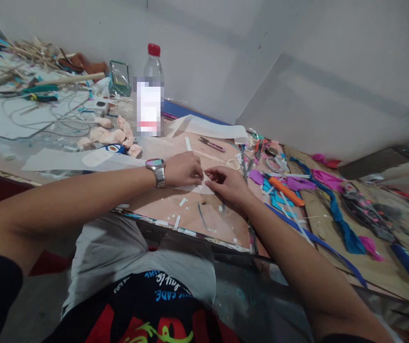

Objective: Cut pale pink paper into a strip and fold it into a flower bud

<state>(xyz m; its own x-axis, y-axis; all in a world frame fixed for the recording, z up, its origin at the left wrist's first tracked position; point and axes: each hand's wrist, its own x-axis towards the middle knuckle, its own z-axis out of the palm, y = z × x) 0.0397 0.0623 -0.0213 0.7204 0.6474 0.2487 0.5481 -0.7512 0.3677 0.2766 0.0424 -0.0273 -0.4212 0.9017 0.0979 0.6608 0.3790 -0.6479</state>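
Observation:
A small piece of white paper (206, 186) lies between my two hands on the pinkish board (226, 221). My left hand (185, 170), with a metal watch (156, 171) on its wrist, has its fingers curled down in a pinch at the paper's left part. From the right, my right hand (228, 185) bends its thumb and fingers together on the paper's right edge. The fingertips of both hands are close to each other. Small thread snips (211, 144) lie beyond my hands, near a white strip (188, 144).
A red-capped bottle (153, 66) stands behind my left hand. White paper strips (215, 128) lie at the back. Crumpled peach pieces (107, 136), pliers (38, 93) and sticks (33, 52) crowd the left. An orange cutter (286, 191) and blue ribbon (333, 205) lie right.

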